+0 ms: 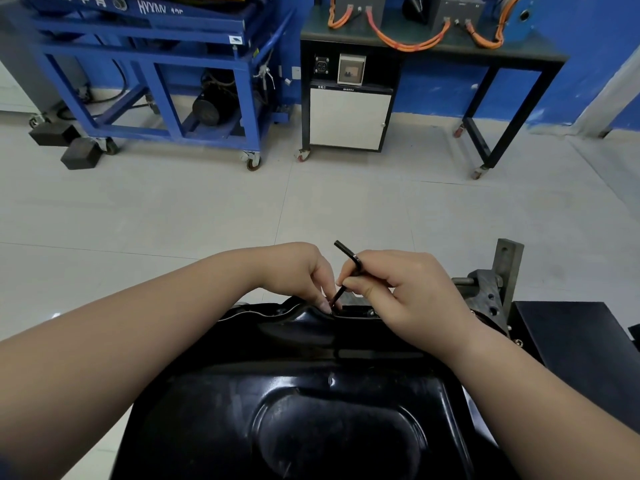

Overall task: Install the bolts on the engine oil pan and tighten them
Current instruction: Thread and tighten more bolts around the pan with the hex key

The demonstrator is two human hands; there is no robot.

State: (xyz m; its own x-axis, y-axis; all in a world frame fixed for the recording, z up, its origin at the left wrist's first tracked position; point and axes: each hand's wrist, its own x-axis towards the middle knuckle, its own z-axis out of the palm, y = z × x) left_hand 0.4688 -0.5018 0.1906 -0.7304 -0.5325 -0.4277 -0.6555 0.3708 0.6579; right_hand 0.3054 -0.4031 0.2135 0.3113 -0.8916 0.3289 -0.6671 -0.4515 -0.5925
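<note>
Pale floor tiles [311, 202] run back to a blue wall, past a blue wheeled frame [149, 81] and a black stand [433, 46] draped with orange cables. Close below us lies the glossy black oil pan [311, 393]. Our right hand [408, 292] holds an L-shaped hex key [349, 261] in a pinching grip, tip down at the pan's far rim, while our left hand [298, 271] pinches the key's lower end. The bolt itself is hidden.

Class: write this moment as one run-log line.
step: hex key set at far edge of oil pan | right hand: grips key | left hand: pinches its lower end | bolt: hidden
</note>
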